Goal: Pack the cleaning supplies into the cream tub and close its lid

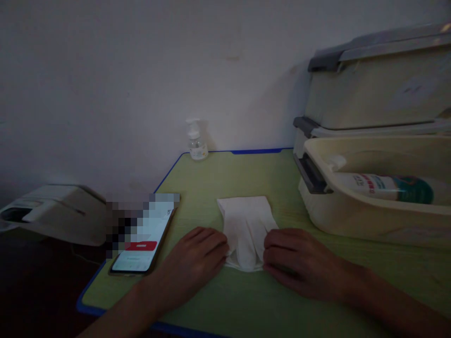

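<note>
A white, folded tissue point(246, 225) lies on the green table, its near part creased and raised in the middle. My left hand point(200, 253) pinches its near left edge with bent fingers. On the opposite side, my right hand point(299, 260) has its fingers curled around the near right edge. Both thumbs are mostly hidden. A smartphone point(148, 239) with a lit screen and a red button rests left of my left hand.
A cream bin point(352, 218) holding a white and green spray can point(391, 188) stands at right, before stacked lidded boxes point(369, 94). A clear pump bottle point(198, 145) stands by the wall. A white device point(66, 213) sits beyond the blue-edged table's point(232, 173) left side.
</note>
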### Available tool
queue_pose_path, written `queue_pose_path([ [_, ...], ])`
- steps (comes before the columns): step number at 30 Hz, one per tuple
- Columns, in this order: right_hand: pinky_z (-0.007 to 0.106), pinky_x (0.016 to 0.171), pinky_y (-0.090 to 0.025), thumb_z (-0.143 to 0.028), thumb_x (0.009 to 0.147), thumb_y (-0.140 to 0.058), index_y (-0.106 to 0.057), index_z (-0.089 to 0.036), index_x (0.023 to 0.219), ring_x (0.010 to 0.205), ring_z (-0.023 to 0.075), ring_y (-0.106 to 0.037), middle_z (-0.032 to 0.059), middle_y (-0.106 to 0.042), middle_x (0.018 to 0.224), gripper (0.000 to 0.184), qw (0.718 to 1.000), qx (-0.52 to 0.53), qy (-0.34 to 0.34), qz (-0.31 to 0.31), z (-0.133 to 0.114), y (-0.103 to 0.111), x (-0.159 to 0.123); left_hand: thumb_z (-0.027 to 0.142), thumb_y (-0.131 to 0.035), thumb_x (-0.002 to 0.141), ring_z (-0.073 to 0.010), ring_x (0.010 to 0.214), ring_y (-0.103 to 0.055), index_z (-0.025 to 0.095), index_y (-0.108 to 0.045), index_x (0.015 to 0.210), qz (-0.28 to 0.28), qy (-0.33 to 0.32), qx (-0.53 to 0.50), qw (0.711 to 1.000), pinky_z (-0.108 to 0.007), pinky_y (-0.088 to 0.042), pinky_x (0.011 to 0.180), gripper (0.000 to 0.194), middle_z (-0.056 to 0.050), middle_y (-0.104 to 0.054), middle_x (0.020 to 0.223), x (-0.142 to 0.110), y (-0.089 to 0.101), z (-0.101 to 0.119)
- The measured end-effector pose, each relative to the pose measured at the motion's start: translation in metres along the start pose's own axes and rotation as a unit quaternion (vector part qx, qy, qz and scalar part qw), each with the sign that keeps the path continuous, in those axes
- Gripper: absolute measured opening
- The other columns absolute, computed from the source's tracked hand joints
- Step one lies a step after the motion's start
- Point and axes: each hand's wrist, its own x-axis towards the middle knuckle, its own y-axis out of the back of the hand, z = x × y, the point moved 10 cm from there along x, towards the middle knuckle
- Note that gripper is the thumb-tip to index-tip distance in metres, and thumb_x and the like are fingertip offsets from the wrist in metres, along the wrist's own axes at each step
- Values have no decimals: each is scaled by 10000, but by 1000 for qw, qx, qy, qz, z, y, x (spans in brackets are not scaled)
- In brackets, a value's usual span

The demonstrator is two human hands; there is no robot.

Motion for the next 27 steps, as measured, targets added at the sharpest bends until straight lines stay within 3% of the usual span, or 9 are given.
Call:
queue_pose_path([
  [5, 241, 571, -359, -216, 914, -363, -539, -155, 699, 624, 117, -474, 26, -540, 705, 284, 998, -54, 34, 0, -9, 2, -3, 101, -394, 900, -184, 901, -565, 143, -553, 995, -70, -8, -15, 997, -341, -467, 802, 189, -63, -606, 991, -4, -12, -3],
  [12, 267, 520, -294, -152, 921, -318, -513, -167, 651, 564, 111, -434, -3, -521, 643, 334, 994, -98, 53, -13, -13, -6, -3, 44, -394, 885, -146, 970, -546, 190, -555, 1052, -100, 26, -86, 991, -284, -437, 862, 275, -25, -603, 1051, -2, -14, -19],
  [19, 266, 517, -267, -129, 900, -370, -512, -160, 647, 548, 100, -409, -14, -502, 628, 292, 996, -72, 29, -46, -9, -13, -2, 164, -386, 916, -156, 872, -576, 150, -604, 939, -62, 70, -106, 990, -285, -452, 797, 219, -54, -624, 950, 14, 1, -19],
  [23, 262, 513, -264, -130, 882, -409, -521, -155, 651, 555, 100, -408, -11, -508, 632, 258, 996, -63, 35, -53, -9, -15, -4, 155, -410, 901, -166, 840, -569, 153, -602, 880, -108, 80, -114, 984, -300, -446, 765, 194, -44, -616, 908, 15, -8, -12],
  [27, 256, 594, -334, -148, 875, -401, -553, -157, 697, 620, 119, -458, 10, -551, 676, 234, 996, -41, 59, -51, -13, -11, -5, 199, -376, 919, -155, 770, -564, 157, -582, 780, -153, 85, -129, 976, -293, -443, 725, 252, -16, -600, 800, 26, -11, -15],
])
